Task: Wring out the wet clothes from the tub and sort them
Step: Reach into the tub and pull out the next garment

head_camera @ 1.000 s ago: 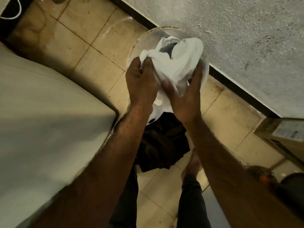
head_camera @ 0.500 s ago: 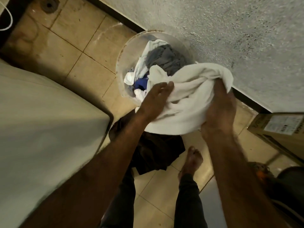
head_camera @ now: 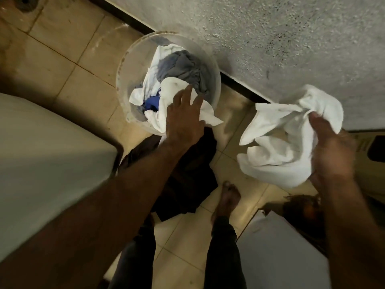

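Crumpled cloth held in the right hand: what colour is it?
The crumpled cloth is plain white; the head view shows it.

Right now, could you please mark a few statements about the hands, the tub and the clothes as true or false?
1. The right hand grips a white cloth, clear of the tub. True.
2. The left hand hangs idle at the person's side. False: it rests, fingers spread, on a second cloth at the tub's rim.
3. The tub is empty. False: it holds a grey garment, a blue cloth and white ones.
4. A dark garment lies on the floor by the tub. True.
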Action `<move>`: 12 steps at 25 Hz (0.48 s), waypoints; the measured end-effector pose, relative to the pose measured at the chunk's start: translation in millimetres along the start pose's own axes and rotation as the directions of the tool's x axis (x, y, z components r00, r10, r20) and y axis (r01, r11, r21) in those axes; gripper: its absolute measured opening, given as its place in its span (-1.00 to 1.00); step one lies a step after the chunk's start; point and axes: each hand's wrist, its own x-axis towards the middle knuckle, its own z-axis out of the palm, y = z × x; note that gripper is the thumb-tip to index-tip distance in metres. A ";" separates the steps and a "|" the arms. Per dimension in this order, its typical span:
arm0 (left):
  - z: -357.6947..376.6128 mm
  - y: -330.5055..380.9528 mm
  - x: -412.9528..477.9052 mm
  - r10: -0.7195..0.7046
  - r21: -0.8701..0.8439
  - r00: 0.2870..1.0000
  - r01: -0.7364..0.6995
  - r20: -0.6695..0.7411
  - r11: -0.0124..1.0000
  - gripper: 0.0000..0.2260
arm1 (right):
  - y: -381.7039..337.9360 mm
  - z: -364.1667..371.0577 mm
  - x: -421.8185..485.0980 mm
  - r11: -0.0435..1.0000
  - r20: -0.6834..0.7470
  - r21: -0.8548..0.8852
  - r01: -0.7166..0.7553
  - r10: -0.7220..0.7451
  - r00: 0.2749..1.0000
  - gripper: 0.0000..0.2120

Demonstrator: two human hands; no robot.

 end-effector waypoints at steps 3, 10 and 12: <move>5.7 -17.0 9.8 0.048 0.281 0.974 -0.110 0.219 0.953 -0.43 | 33.6 1.6 40.5 0.818 0.067 -0.576 0.012 0.032 0.997 -0.54; 1.4 -88.1 -16.3 -0.317 0.477 0.839 0.080 0.442 0.875 -0.22 | 59.3 28.9 49.6 0.734 0.237 -0.679 -0.001 0.221 0.946 -0.54; -2.0 -94.8 -2.1 -0.381 0.385 0.780 0.196 0.496 0.902 -0.18 | 63.7 41.4 41.0 0.738 0.267 -0.674 0.011 0.231 0.936 -0.59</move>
